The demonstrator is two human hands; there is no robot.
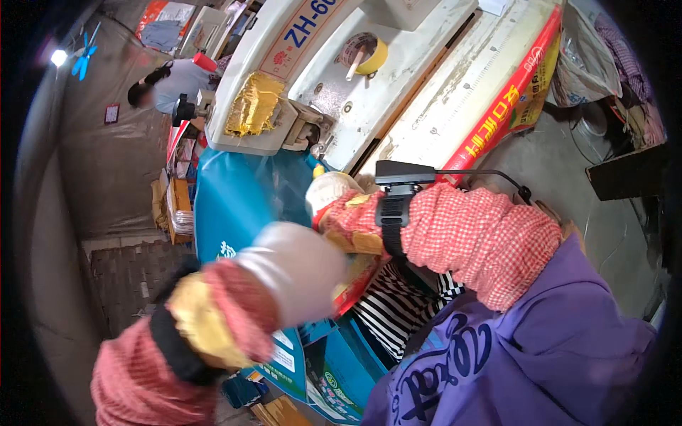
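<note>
A teal printed sack (pixel 231 195) lies under the head of a white industrial sewing machine (pixel 249 99) and hangs down in front of me. My right hand (pixel 332 193), in a white glove with a yellow-covered fingertip, is closed at the sack's edge, close to the needle area. Lower and to the left, my left hand (pixel 291 266) is over the sack, also in a white glove. Motion blurs it, so its fingers cannot be made out. Both arms have red checked sleeves; a small black device (pixel 405 174) is strapped to the right wrist.
A yellow tape roll (pixel 371 57) with a small white stick lies on the machine bed. A red and yellow printed strip (pixel 497 117) edges the table. Stacked goods (pixel 181 206) stand at left. Another person (pixel 177 85) works at the far left. A white bag (pixel 586 67) hangs at right.
</note>
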